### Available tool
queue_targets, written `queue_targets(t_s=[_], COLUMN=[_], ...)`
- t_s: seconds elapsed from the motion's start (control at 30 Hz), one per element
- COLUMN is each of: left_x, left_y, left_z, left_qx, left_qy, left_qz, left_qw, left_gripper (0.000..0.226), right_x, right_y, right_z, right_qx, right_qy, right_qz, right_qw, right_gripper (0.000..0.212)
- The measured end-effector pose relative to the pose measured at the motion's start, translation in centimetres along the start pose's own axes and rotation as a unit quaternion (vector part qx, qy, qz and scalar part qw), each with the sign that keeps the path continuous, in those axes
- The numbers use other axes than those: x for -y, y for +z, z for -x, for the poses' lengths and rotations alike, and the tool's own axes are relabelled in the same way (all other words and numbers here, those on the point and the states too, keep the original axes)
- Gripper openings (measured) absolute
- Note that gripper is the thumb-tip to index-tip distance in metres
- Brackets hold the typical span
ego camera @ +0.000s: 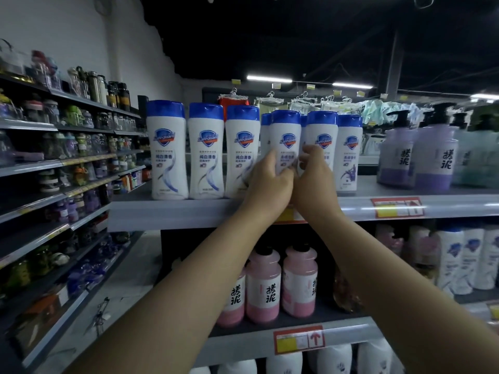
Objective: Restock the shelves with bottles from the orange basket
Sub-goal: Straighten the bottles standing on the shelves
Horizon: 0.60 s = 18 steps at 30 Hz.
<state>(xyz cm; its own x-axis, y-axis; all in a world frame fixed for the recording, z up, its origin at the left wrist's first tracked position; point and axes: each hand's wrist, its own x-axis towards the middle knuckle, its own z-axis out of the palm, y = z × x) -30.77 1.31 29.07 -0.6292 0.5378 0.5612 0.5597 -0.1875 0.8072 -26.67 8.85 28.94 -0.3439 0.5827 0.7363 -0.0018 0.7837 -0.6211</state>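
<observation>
Seating stock on the top shelf [167, 211] — left hand [270, 184] wrapped round a white bottle [286, 136], right hand [314, 182] curled round the neighbour bottle [322, 136] — next, probably: square both, release.

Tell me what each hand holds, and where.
Left hand grips a blue-capped white bottle around its lower body; right hand grips the neighbouring bottle likewise.

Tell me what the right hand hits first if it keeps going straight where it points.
The white, blue-capped bottle straight ahead: the right hand points into it, and its curled fingers seem to be on it now. Depth behind is unclear.
</observation>
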Motion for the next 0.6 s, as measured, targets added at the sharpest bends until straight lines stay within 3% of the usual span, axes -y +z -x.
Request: queue_targets(t_s=[0.23, 0.43, 0.6], left_x=[-0.6, -0.8, -0.8], left_y=[1.3, 1.5, 1.6], left_z=[-1.1, -0.7, -0.3], left_qx=[-0.015, -0.005, -0.037], left_qy=[-0.048, -0.046, -0.027], left_qz=[-0.034, -0.079, -0.087], left_qw=[0.998, 0.996, 0.995], left_gripper=[0.05, 0.057, 0.042], right_x=[-0.4, -0.4, -0.2], right_y=[-0.9, -1.7, -2.5], right_z=[-0.2, -0.2, 0.1], right_qx=[0.12, 0.136, 0.136], right_qy=[-0.006, 0.001, -0.014], right_qz=[0.036, 0.013, -0.008], right_qw=[0.992, 0.991, 0.991], right_gripper=[0.045, 0.049, 0.043])
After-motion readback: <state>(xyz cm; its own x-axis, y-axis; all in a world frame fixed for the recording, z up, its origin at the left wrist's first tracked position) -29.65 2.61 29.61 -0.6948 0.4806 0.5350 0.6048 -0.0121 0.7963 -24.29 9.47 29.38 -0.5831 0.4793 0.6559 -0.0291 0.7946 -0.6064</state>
